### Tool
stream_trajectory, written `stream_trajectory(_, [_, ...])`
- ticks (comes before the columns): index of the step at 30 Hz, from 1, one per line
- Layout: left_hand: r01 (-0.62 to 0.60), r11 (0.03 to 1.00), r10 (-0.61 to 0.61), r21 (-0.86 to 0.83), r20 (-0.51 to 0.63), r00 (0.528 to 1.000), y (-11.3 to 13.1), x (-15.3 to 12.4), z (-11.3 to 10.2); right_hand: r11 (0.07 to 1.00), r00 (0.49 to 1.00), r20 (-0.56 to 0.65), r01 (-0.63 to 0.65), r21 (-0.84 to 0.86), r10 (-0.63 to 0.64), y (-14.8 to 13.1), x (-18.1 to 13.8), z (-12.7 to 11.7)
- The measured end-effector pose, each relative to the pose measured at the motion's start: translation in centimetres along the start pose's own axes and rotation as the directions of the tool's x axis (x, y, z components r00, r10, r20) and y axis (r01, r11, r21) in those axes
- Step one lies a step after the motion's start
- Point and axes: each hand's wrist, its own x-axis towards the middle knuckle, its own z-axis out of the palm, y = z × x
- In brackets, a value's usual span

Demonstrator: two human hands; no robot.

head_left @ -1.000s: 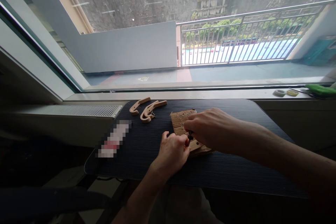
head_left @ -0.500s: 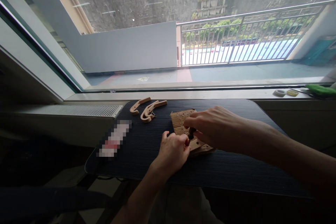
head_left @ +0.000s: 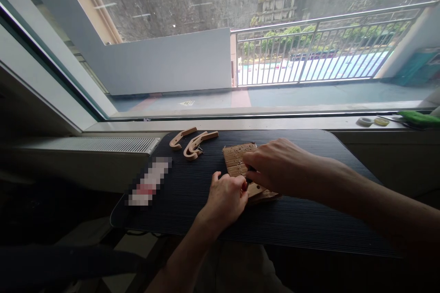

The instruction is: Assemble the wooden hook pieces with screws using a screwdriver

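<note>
A flat wooden board (head_left: pixel 237 158) with several small holes lies on the dark ribbed table (head_left: pixel 302 224). My left hand (head_left: pixel 225 199) is curled shut at the board's near left edge, pressing on it. My right hand (head_left: pixel 275 167) reaches over the board from the right, its fingers pinched round a small dark tool (head_left: pixel 248 178) whose tip stands on the wood. What the tool is, I cannot make out. The board's near right part is hidden under my right hand.
Three curved wooden hooks (head_left: pixel 192 142) lie at the table's far left, with small screws beside them. A blurred white and red object (head_left: pixel 149 183) lies at the left. Tape rolls (head_left: pixel 373 122) and a green cloth (head_left: pixel 419 118) rest on the windowsill at right.
My right hand has shifted slightly to the right and turned a little over the tool. My left hand and the board stay put.
</note>
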Motion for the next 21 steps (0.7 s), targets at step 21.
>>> stream_trajectory(21, [0.000, 1.000, 0.000, -0.013, -0.007, 1.000, 0.02, 0.11, 0.01, 0.999, 0.999, 0.040, -0.003, 0.045, 0.001, -0.35, 0.31, 0.18])
